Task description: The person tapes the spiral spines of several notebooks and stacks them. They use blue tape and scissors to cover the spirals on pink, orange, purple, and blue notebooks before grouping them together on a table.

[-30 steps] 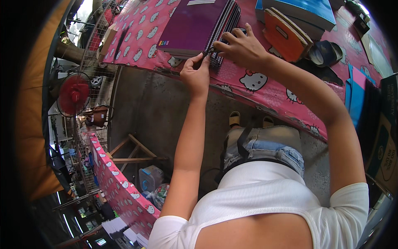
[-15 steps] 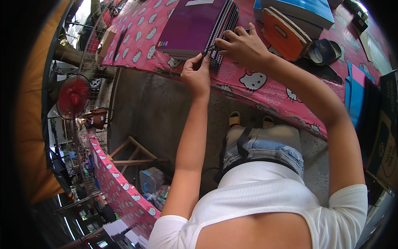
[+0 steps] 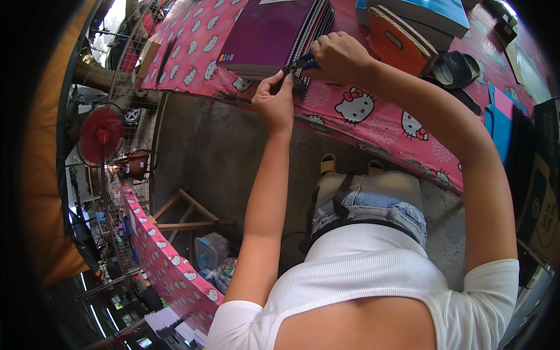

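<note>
A stack of purple-covered spiral notebooks (image 3: 263,36) lies at the table's near edge, black coil bindings (image 3: 307,30) along its right side. My left hand (image 3: 274,104) is closed at the lower corner of the stack, thumb and fingers pinching the end of a black binding coil. My right hand (image 3: 343,58) is closed around the dark blue handles of a pair of pliers (image 3: 303,62). Their jaws meet the coil's end just above my left fingertips. Whether the jaws are shut on the wire is too small to tell.
Right of the notebooks on the pink patterned table (image 3: 385,125) stand an orange-covered stack (image 3: 396,44) and thick blue-topped books (image 3: 429,17). A dark sandal (image 3: 454,69) lies beside them. Blue and pink notebooks (image 3: 500,125) sit farther right. A red fan (image 3: 102,135) stands at left.
My right hand's fingers, raised and spread before, have curled around the pliers' handles, and the pliers now show more plainly at the coil. The left hand keeps its pinch.
</note>
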### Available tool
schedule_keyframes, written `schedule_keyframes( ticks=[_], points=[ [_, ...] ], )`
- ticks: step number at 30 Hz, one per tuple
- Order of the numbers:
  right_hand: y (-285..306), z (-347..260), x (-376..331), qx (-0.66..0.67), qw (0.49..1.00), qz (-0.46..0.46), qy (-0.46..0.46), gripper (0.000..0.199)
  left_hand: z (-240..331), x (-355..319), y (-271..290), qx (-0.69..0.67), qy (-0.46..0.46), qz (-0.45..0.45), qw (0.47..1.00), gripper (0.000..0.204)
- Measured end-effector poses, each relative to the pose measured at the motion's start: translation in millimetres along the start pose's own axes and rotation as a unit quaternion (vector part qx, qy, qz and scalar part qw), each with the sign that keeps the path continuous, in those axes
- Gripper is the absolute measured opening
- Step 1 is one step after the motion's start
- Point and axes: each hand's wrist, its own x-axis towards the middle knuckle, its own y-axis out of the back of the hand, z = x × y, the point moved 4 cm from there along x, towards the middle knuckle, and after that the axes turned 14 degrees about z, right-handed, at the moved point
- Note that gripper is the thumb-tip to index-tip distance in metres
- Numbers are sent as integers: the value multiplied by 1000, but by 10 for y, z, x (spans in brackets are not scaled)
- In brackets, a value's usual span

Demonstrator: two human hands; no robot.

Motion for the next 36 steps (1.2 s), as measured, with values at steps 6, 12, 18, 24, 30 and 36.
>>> schedule_keyframes(
  ticks=[6, 12, 18, 24, 30, 36],
  points=[
    [112, -39, 100, 81, 986, -127, -65, 45, -49, 19, -2, -103, 21, -10, 994, 17],
    [88, -5, -148, -23, 996, -44, -74, 50, -97, 35, 16, -72, 76, -36, 994, 23],
    [-4, -100, -78, -36, 995, -53, -73, 49, -100, 44, -3, -91, 24, -35, 995, 24],
    [53, -107, 6, 62, 968, -209, -125, 46, -139, 72, 10, -47, 36, -54, 997, 25],
    [54, 3, -145, 5, 992, -80, -98, 49, -205, 69, 14, -146, 232, -68, 959, 27],
    [-126, -69, -116, 4, 998, -35, -61, 48, -244, 37, -42, -149, 208, -83, 963, 31]
  ],
)
